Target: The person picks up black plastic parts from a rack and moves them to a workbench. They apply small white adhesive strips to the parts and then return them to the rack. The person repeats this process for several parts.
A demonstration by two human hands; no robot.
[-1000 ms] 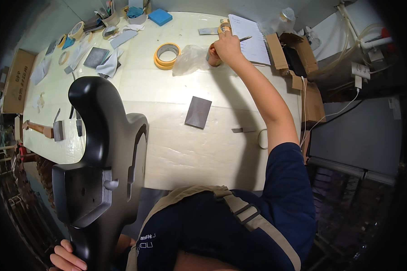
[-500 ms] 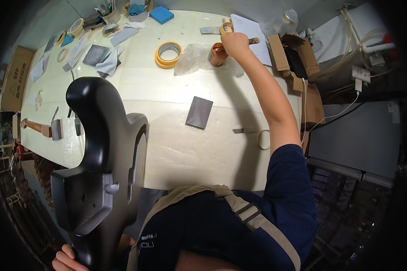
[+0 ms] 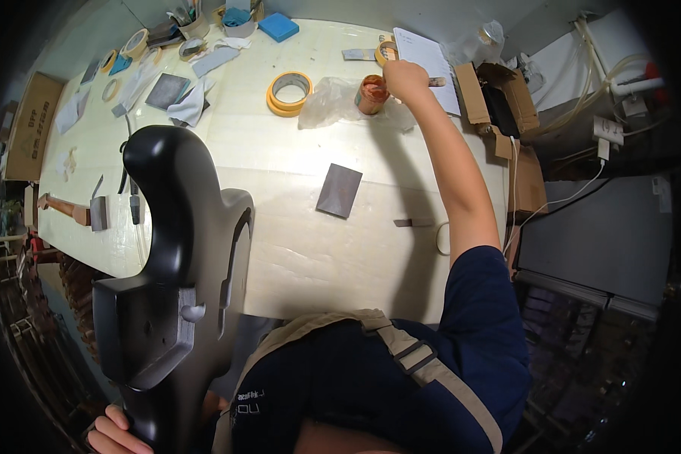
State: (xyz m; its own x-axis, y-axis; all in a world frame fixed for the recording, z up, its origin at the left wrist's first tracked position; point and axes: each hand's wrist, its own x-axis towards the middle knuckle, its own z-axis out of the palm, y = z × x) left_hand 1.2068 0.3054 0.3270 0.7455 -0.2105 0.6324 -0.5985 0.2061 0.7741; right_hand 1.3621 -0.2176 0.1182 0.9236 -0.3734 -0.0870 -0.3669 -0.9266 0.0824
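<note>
A black electric guitar body (image 3: 185, 227) stands tilted on the left, with its cutouts and horns showing. My left hand (image 3: 117, 431) curls its fingers round the lower end of it, at the bottom left. Far across the table, my right hand (image 3: 406, 80) is closed on a stick (image 3: 436, 82) whose end pokes out to the right of the fist; its other end is hidden. Just left of that hand is an open jar (image 3: 372, 95) with reddish-brown contents, standing by a crumpled clear plastic bag (image 3: 321, 106).
Rolls of yellow tape (image 3: 288, 92) lie left of the bag. A grey sanding sheet (image 3: 340, 190) is mid-table. Open notebook (image 3: 425, 57) and cardboard box (image 3: 473, 94) stand at the far right. On the left lies a wooden guitar neck (image 3: 68, 209); a blue block (image 3: 278, 27) is at the back.
My right hand has shifted slightly right and down, off the jar's mouth, uncovering more of the jar. The stick has moved with it. My left hand still holds the guitar body.
</note>
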